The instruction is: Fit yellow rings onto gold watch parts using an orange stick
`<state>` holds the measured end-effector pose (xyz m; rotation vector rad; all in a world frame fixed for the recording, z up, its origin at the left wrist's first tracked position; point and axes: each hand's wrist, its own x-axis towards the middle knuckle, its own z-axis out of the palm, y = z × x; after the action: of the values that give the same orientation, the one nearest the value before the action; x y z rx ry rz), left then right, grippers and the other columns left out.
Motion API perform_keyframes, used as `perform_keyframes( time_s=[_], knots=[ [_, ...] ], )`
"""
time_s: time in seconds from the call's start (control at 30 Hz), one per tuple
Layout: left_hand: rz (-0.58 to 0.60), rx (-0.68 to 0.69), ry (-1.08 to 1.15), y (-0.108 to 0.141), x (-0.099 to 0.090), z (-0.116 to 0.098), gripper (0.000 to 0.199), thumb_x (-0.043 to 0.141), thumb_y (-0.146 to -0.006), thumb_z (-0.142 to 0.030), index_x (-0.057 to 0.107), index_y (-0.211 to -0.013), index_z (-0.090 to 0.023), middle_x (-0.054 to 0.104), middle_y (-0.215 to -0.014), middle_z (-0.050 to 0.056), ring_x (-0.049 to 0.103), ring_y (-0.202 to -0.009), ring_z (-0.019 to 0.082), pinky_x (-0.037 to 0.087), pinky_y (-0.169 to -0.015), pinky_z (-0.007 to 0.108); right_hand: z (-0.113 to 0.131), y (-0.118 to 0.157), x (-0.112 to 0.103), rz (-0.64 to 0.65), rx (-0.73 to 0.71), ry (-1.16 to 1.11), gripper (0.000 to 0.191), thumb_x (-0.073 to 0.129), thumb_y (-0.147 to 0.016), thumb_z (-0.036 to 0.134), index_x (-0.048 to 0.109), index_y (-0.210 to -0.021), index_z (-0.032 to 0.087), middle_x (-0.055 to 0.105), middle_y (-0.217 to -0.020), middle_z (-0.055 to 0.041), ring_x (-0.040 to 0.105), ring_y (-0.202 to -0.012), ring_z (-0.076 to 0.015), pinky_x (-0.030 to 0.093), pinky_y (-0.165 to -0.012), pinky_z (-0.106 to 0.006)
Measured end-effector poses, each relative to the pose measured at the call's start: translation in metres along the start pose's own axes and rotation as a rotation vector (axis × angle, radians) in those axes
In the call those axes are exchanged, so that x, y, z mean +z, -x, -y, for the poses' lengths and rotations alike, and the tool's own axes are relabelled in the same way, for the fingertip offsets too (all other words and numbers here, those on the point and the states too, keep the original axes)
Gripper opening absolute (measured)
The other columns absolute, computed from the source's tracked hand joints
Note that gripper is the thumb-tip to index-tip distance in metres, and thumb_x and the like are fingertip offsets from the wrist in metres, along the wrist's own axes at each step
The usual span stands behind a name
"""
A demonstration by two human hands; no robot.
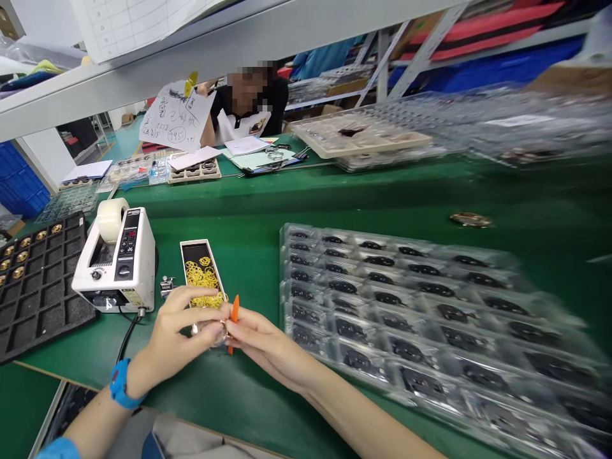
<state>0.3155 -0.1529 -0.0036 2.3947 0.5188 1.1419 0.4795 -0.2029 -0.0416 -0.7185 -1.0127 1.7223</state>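
Observation:
My left hand [174,331], with a blue band on the wrist, pinches a small shiny metal part [220,333] at the fingertips. The part is partly hidden by my fingers, so its exact shape is unclear. My right hand [270,349] meets it from the other side and grips an orange plastic pick [233,322], whose tip stands at the metal part. Just above my left fingers lies an open black box [203,274] of small gold-coloured rings. A tally counter [167,287] stands close by.
A white tape dispenser [117,258] stands left of the box, beside a black foam tray [36,284] of gold parts. Clear blister trays [421,312] of dark parts fill the green bench [239,223] on the right. Across the bench, a co-worker [248,105] holds up a handwritten sheet.

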Motion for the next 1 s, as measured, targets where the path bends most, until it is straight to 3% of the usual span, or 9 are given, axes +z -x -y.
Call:
perform_keyframes(
  time_s=[0.13,0.3,0.47,0.57,0.67,0.77,0.83,0.9,1.0],
  knots=[
    [0.044,-0.046,0.116,0.002,0.009,0.008,0.015,0.063,-0.078,-0.018,0.067,-0.092,-0.017,0.063,-0.113,0.008,0.059,-0.106,0.017,0.037,-0.103,0.036,-0.008,-0.001,0.005,-0.011,0.047,-0.204,0.043,0.076,-0.07,0.052,0.058,-0.084,0.016,0.047,-0.08,-0.002,0.04,-0.071,-0.0104,0.032,-0.067,-0.022],
    [0.195,-0.069,0.13,0.003,0.005,0.01,0.031,0.071,-0.071,-0.026,0.061,-0.099,-0.017,0.066,-0.109,0.006,0.06,-0.108,0.019,0.029,-0.111,0.039,-0.012,-0.002,0.007,-0.009,0.058,-0.241,0.041,0.077,-0.069,0.049,0.065,-0.091,0.017,0.056,-0.09,-0.005,0.047,-0.077,-0.0127,0.037,-0.074,-0.025],
    [0.181,-0.06,0.07,0.003,0.008,0.014,0.031,0.071,-0.068,-0.018,0.059,-0.097,-0.017,0.066,-0.108,0.003,0.061,-0.106,0.015,0.025,-0.116,0.038,-0.014,-0.005,0.007,-0.051,0.058,-0.299,0.039,0.079,-0.069,0.044,0.067,-0.095,0.018,0.059,-0.093,-0.005,0.05,-0.078,-0.0123,0.037,-0.07,-0.023],
    [0.187,-0.012,-0.016,0.005,0.009,0.02,0.037,0.074,-0.069,-0.023,0.059,-0.102,-0.017,0.063,-0.116,0.007,0.057,-0.113,0.017,0.027,-0.115,0.04,-0.012,-0.007,0.008,-0.083,0.057,-0.365,0.033,0.081,-0.067,0.038,0.067,-0.088,0.017,0.058,-0.084,-0.0034,0.049,-0.074,-0.0111,0.038,-0.068,-0.021],
    [0.126,0.037,-0.018,0.009,0.007,0.025,0.048,0.072,-0.073,-0.024,0.055,-0.117,-0.015,0.054,-0.129,0.013,0.051,-0.122,0.02,0.04,-0.108,0.036,-0.008,-0.01,0.008,-0.157,0.074,-0.463,0.031,0.085,-0.06,0.033,0.065,-0.075,0.015,0.052,-0.072,-0.0004,0.043,-0.062,-0.0076,0.034,-0.058,-0.019],
    [0.04,0.026,0.117,0.012,0.007,0.025,0.032,0.059,-0.082,-0.011,0.06,-0.114,-0.015,0.059,-0.122,0.011,0.057,-0.115,0.016,0.048,-0.099,0.028,-0.004,-0.012,0.004,-0.241,0.092,-0.489,0.038,0.088,-0.051,0.033,0.063,-0.071,0.013,0.051,-0.071,0.0,0.039,-0.059,-0.0064,0.029,-0.052,-0.019],
    [-0.016,-0.106,0.185,0.012,0.009,0.023,0.021,0.054,-0.085,-0.011,0.065,-0.102,-0.014,0.067,-0.107,0.008,0.064,-0.101,0.014,0.052,-0.092,0.024,-0.003,-0.012,0.001,-0.253,0.084,-0.4,0.042,0.086,-0.052,0.039,0.059,-0.069,0.012,0.05,-0.071,-0.0007,0.037,-0.058,-0.0066,0.026,-0.051,-0.019],
    [-0.078,-0.374,0.286,0.01,0.012,0.021,0.014,0.055,-0.085,-0.019,0.066,-0.092,-0.012,0.07,-0.093,0.008,0.068,-0.086,0.014,0.055,-0.08,0.021,-0.002,-0.012,-0.001,-0.25,0.06,-0.198,0.046,0.078,-0.062,0.051,0.055,-0.066,0.012,0.05,-0.07,-0.0015,0.031,-0.055,-0.0061,0.021,-0.049,-0.02],
    [-0.118,-0.774,0.52,0.006,0.015,0.021,0.029,0.065,-0.077,-0.037,0.059,-0.081,-0.009,0.069,-0.078,0.009,0.068,-0.069,0.016,0.056,-0.065,0.022,-0.002,-0.013,-0.003,-0.317,-0.043,0.172,0.052,0.061,-0.074,0.063,0.05,-0.067,0.013,0.048,-0.068,-0.0014,0.028,-0.054,-0.0069,0.02,-0.05,-0.022]
  ],
)
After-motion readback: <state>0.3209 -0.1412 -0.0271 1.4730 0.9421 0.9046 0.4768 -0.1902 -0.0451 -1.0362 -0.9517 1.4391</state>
